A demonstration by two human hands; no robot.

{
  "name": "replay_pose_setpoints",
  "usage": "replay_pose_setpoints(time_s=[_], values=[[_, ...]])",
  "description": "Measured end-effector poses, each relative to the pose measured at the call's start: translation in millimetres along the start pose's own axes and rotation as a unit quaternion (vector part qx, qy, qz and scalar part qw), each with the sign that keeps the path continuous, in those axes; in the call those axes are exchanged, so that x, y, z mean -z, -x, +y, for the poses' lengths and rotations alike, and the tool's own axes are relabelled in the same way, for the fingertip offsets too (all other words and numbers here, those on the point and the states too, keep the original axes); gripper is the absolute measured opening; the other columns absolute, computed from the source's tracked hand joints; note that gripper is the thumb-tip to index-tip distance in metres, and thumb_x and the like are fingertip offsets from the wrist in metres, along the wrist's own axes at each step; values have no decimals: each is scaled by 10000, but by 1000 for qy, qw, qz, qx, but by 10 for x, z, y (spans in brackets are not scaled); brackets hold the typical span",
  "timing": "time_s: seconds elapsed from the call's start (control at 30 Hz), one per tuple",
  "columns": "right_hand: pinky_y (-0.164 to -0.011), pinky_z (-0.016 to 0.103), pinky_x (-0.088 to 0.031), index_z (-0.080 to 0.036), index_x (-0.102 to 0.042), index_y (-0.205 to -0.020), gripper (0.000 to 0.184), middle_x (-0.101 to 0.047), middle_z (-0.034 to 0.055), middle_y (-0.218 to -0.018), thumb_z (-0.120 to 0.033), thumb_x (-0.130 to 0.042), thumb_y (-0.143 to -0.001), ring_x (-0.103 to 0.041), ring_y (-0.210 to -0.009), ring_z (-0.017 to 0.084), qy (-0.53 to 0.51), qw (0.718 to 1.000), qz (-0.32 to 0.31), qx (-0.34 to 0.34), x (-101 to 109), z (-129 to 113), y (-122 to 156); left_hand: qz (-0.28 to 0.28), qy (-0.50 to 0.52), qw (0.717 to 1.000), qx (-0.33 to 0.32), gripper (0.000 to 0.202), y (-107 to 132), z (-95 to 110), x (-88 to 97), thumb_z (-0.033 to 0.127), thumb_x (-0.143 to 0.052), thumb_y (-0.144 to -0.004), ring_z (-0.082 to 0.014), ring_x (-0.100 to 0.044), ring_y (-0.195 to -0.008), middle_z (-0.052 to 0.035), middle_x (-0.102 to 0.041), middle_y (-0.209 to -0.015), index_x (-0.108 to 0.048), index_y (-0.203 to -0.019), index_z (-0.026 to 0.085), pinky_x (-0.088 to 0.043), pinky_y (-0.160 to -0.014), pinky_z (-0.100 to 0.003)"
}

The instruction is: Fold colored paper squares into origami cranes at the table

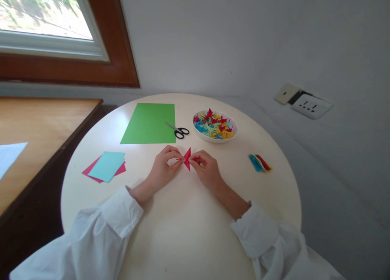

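**Pinched from both sides: red, pointed folded-paper piece [187, 163]**

Your left hand [164, 163] and right hand [209, 169] each clamp it between pressed-together fingers, over the round white surface [173, 231]. Beyond, black-handled metal scissors [176, 129] overlap a rectangular green paper sheet [148, 123].

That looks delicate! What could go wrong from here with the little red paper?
The left hand and right hand both pinch the red folded paper, so an uneven pull might tear or crease it. The white bowl beyond looks quite full of folded pieces; a bump could spill some.
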State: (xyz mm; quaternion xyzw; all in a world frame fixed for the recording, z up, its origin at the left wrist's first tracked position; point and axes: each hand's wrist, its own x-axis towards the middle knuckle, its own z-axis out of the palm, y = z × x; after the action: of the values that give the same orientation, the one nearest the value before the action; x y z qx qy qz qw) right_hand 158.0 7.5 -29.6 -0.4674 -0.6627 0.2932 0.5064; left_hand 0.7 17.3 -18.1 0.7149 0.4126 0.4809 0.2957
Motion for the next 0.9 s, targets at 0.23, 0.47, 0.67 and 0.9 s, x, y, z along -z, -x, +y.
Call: replay_pose_setpoints(time_s=[0.23, 0.47, 0.67, 0.9], values=[[-565, 256, -437, -195, -596, -699, 34, -584, 10, -703, -202, -586, -730, -539, -629, 133, 4, 1000, 7, 1, 4, -14, 5, -4, 5, 1000, 7, 64, 10, -5, 8, 186, -606, -714, -131, -540, -728, -19, -548, -760, -655, -672, 183, -438, -700, -263], [-548, 256, -424, -198, -586, -644, 75, -565, -4, -642, -195, -592, -719, -514, -596, 127, 14, 1000, 12, 12, 17, -47, -5, -4, 4, 1000, 12, 68, 8, -1, 7, 173, -608, -710, -125, -537, -705, -16, -553, -748, -658, -666, 184, -434, -676, -251], [-561, 258, -433, -199, -592, -673, 56, -576, 4, -673, -190, -582, -727, -530, -618, 132, 20, 1000, 7, 12, 6, -45, 0, 5, 5, 1000, 13, 67, 5, -21, -4, 165, -605, -704, -129, -545, -721, -21, -561, -768, -664, -679, 187, -440, -697, -256], [-585, 263, -445, -196, -586, -709, 44, -584, 17, -725, -189, -561, -745, -548, -649, 138, 21, 1000, -3, 7, 0, -47, 11, -2, -7, 1000, 12, 93, 1, -5, -4, 125, -572, -700, -147, -557, -781, -31, -567, -798, -644, -695, 183, -447, -746, -277]])
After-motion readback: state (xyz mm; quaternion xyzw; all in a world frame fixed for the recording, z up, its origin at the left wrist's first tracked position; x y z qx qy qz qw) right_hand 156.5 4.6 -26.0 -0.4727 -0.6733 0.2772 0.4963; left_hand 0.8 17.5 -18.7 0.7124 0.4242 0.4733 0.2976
